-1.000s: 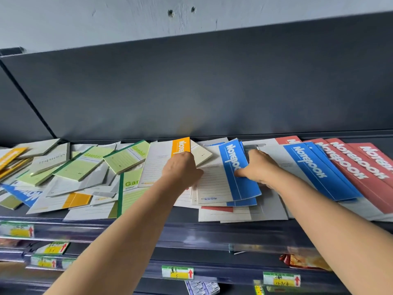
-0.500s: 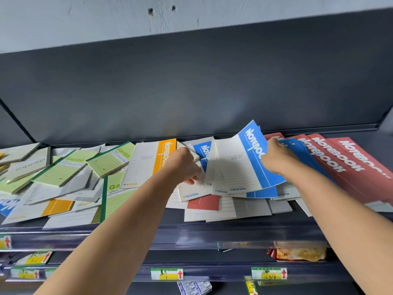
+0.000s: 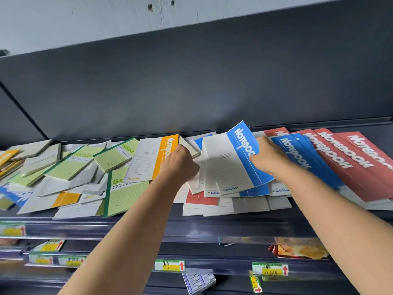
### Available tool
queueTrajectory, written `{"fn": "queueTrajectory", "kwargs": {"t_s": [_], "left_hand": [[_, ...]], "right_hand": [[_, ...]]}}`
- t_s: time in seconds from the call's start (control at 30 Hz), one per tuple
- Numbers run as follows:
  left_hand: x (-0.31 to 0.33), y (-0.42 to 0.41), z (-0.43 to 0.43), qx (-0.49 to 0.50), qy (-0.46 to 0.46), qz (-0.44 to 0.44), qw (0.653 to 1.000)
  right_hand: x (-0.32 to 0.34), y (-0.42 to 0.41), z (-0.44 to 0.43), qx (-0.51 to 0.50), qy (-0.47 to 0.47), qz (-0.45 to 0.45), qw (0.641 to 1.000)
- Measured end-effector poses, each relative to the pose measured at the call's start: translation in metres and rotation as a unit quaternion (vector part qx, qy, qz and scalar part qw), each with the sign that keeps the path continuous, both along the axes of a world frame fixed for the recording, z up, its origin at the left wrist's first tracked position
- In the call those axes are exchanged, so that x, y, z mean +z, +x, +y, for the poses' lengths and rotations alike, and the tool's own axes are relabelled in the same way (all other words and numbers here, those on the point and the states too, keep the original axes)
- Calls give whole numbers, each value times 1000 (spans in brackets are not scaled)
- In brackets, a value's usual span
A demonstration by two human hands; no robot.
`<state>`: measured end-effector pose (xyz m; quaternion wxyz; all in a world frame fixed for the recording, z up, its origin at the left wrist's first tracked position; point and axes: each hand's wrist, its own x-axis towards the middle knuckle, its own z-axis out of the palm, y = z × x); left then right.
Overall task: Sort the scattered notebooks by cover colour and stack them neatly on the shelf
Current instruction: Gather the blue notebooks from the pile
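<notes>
Blue-spined notebook (image 3: pixel 231 158) taken as reference; it is tilted up off the pile, about mid-way along the shelf (image 3: pixel 127 226).

Progress, judged from the layout:
- Right of it: more blue notebooks (image 3: pixel 304 158), overlapping in a fan. Beyond them are the red notebooks (image 3: pixel 348 162), also fanned. Both are grouped by colour but not squared up.
- Under it: white-faced covers with one red cover (image 3: pixel 201 199) showing, so colours are mixed there.
- Left of it: an orange-spined notebook (image 3: pixel 153 158) just beside, then green notebooks (image 3: pixel 119 154) among grey and orange ones, lying at all angles. A blue one sits at the far left.
- Estimate: red and blue partly gathered, the left side unsorted, and no neat stack made yet. Most of the job is left.

Hands:
- Right hand (image 3: pixel 270 158) grips the reference notebook at its blue spine edge, with the forearm coming in from the lower right.
- Left hand (image 3: pixel 180 165) is just left of it, knuckles up and fingers curled down by the white covers. Its fingertips are hidden, so I cannot tell whether it holds anything.
- Both arms are stretched forward to the shelf.
</notes>
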<state>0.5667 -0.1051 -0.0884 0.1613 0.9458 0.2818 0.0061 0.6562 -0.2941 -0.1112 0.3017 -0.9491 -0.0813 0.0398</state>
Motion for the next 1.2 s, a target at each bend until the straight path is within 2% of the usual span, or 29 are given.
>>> {"fn": "queueTrajectory", "kwargs": {"t_s": [0.07,0.2,0.3,0.37,0.53,0.73,0.77,0.83,0.87,0.9,1.0,1.07,1.13,1.2], "left_hand": [[-4,0,-8,32,-44,8,999],[-7,-4,-23,16,86,17,996],[-7,-4,-26,7,82,14,997],[-7,-2,-34,9,52,3,999],[-5,15,-59,50,-32,-6,998],[-13,31,-65,121,-37,-13,992],[-11,33,-60,125,-69,-10,990],[-5,35,-53,128,-188,-18,974],[0,34,-54,117,-217,-35,968],[7,34,-56,95,-203,-60,973],[41,35,-70,45,-43,-167,984],[63,34,-80,25,1,-224,974],[71,36,-88,13,-53,-281,958],[65,41,-97,-1,-185,-307,933]], "right_hand": [[-2,1,-2,0,11,1,1000],[-1,11,-11,2,103,-2,995],[6,22,-29,-23,171,-27,985],[6,29,-43,-35,153,-39,987],[-2,30,-63,-18,35,-9,999],[-3,28,-90,-55,-5,-29,998],[-4,29,-94,-57,-5,-38,998],[-5,29,-99,-56,1,-41,998],[-4,28,-101,-56,7,-37,998],[-5,28,-103,-56,14,-34,998],[-7,29,-108,-63,28,-13,998],[-7,30,-110,-62,38,5,997],[-4,29,-112,-56,43,11,997],[-3,27,-118,-54,57,10,997]]}}
